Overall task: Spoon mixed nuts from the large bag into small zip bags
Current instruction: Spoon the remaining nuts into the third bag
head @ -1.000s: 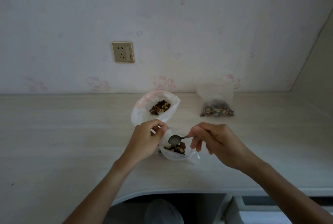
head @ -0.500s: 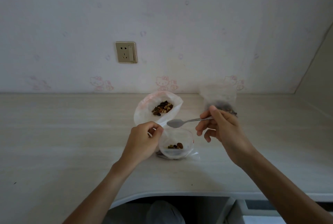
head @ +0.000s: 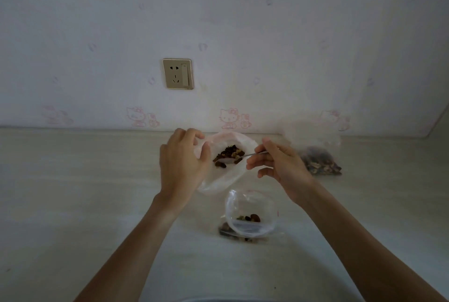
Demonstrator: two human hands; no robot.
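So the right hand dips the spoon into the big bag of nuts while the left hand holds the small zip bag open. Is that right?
Not quite. In the head view the left hand holds the rim of the big bag, not the small zip bag, which sits untouched nearer the person. The right hand does dip the spoon into the big bag.

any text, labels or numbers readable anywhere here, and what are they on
None can be read.
Pale wallpaper: pink cartoon cat prints, no words.
Gold wall socket: no legible marking.
Clear plastic bags of mixed nuts: no label visible.
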